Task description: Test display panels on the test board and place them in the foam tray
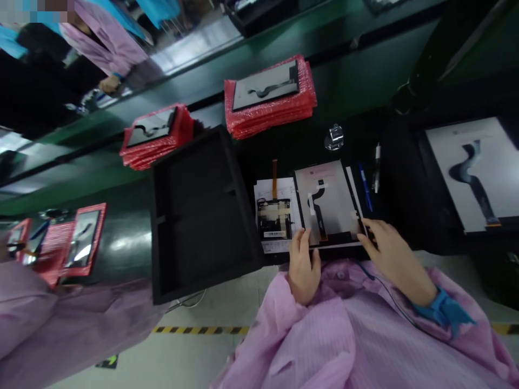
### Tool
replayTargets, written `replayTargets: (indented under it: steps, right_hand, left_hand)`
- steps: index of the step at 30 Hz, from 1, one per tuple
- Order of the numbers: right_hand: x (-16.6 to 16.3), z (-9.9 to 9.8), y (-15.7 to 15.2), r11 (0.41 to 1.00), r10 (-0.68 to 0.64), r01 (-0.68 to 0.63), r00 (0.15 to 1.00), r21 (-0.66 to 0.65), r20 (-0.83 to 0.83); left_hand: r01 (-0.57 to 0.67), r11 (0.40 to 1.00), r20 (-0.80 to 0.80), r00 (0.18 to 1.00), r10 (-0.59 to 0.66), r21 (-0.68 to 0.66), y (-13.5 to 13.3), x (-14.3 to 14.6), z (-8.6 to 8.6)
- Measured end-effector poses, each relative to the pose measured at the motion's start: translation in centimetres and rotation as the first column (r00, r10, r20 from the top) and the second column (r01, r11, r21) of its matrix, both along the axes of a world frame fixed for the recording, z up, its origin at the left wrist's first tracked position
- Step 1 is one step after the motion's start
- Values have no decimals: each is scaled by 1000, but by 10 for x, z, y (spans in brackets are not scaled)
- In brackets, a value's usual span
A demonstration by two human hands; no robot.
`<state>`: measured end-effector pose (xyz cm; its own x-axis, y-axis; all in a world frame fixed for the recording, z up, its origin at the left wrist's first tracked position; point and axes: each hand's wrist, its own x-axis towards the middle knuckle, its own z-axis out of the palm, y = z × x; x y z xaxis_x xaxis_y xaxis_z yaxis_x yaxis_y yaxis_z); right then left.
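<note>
In front of me lies a display panel (338, 197), grey back up, with a black flex cable (316, 208) and small pieces of tape on it. My left hand (304, 267) is at its lower left corner, fingers stretched out and thumb apart. At the lower right edge, my right hand (395, 259) touches the panel with thumb and forefinger spread. Left of the panel are printed sheets (267, 189) bearing a small black circuit board (275, 219) with an orange flex strip (274, 178). The undersides of my fingers are hidden.
A black foam tray (198, 216) stands left; another display panel (472, 173) lies right in dark foam. Beyond are red bubble-wrap stacks (270, 113), a shiny metal piece (334, 138), a blue pen (365, 186) and a white pen (377, 167). A co-worker's sleeve (73, 324) is at left.
</note>
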<state>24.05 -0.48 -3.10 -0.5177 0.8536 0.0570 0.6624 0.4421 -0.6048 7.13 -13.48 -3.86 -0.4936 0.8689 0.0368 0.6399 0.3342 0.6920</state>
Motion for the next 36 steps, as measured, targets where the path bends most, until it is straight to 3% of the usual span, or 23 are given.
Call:
replayTargets:
  steps: [3, 7, 9, 12, 15, 17, 24, 31, 34, 36]
  right_hand:
    - [3, -14, -29, 996, -12, 10, 1000, 92, 13]
    - [-3, -24, -39, 997, -26, 28, 999, 77, -27]
    - [-3, -26, -39, 998, -61, 63, 997, 24, -54]
    - [-2, -29, -36, 992, -108, 102, 991, -74, -77]
    - [0, -28, -35, 986, -125, 115, 988, -118, -89]
    - [1, -27, -33, 985, -117, 102, 987, -138, -105]
    - [7, -20, -27, 967, -97, 59, 985, -246, -146]
    - [0, -6, -29, 973, -212, 191, 960, -128, -180]
    - [-6, 6, -26, 903, -340, 204, 877, -378, -340]
    - [-11, 17, -23, 807, -439, 83, 746, -585, -501]
  left_hand:
    - [3, 1000, 92, 996, -1, -27, -13, 4, -4]
    - [-34, 999, 319, 948, 24, 24, -7, -1, -8]
    - [-122, 992, 517, 851, 95, 19, -2, -6, -7]
    - [-299, 953, 749, 621, 230, -45, 7, -14, -3]
    - [-428, 899, 843, 447, 299, -92, 18, -21, 3]
    - [-457, 884, 871, 390, 300, -100, 28, -24, 5]
    - [-309, 951, 863, 484, 146, 12, 55, -32, 6]
    - [-326, 945, 915, 388, 105, 29, 45, -29, 27]
    - [-361, 929, 933, 355, 56, 82, 30, -25, 34]
    - [-401, 900, 921, 389, 0, 169, 18, -23, 37]
